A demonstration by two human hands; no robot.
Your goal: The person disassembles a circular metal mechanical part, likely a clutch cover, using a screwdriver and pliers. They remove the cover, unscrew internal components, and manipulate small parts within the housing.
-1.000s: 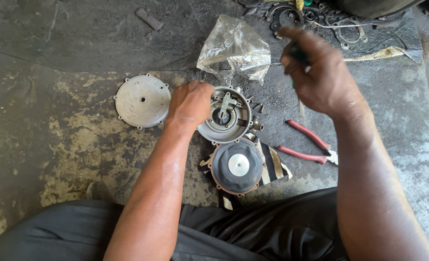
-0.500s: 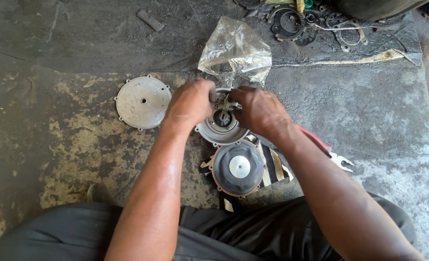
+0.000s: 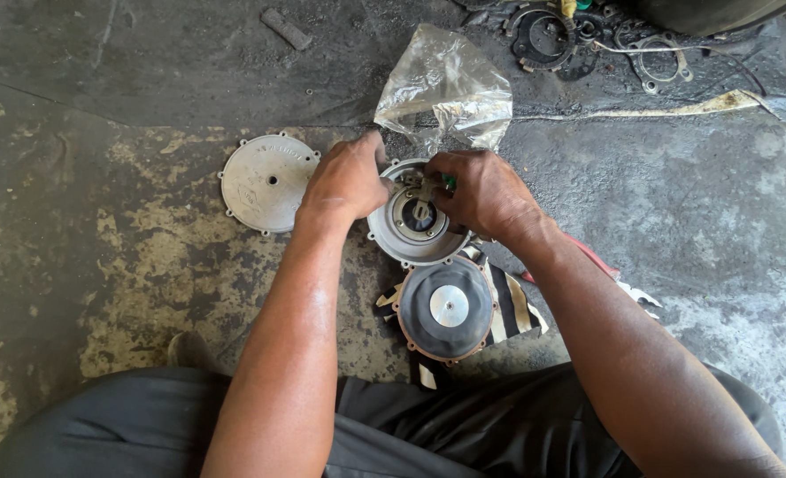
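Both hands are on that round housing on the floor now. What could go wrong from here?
The right hand works a small part at the round metal housing centre; it could drop onto the gritty floor and vanish. The rubber diaphragm lies right beside the housing, so a slip might scuff it.

Two hands, the left hand [image 3: 347, 181] and the right hand [image 3: 481, 190], at centre frame. One round metal housing [image 3: 411, 232] between them. One flat metal cover plate [image 3: 267, 182] left of centre. One black rubber diaphragm [image 3: 446, 308] below centre. One clear plastic bag [image 3: 446, 88] at top centre. One striped cloth [image 3: 510, 310].
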